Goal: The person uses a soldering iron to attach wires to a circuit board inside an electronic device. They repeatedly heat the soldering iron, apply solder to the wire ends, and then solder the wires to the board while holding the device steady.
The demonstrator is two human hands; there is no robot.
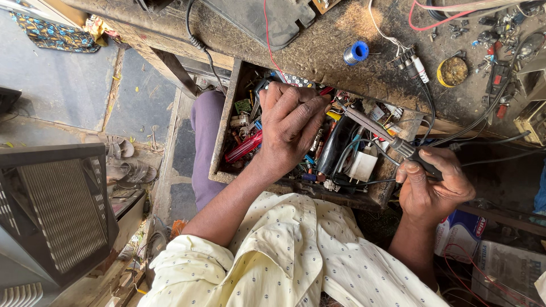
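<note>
Fingers of left hand (293, 122) dig curled into cluttered wooden drawer (223, 136); right hand (432, 190) grips, seemingly, soldering iron (392, 142).

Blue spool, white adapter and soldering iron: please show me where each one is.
Blue spool (356, 53), head view, on its blue flange.
White adapter (362, 166), head view, on its flat face.
Soldering iron (418, 158), head view, on its black handle.

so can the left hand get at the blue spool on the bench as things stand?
Probably yes. The left hand is in the open drawer, empty as far as shows, and the blue spool lies just past the drawer's edge on the bench, with nothing between.
</note>
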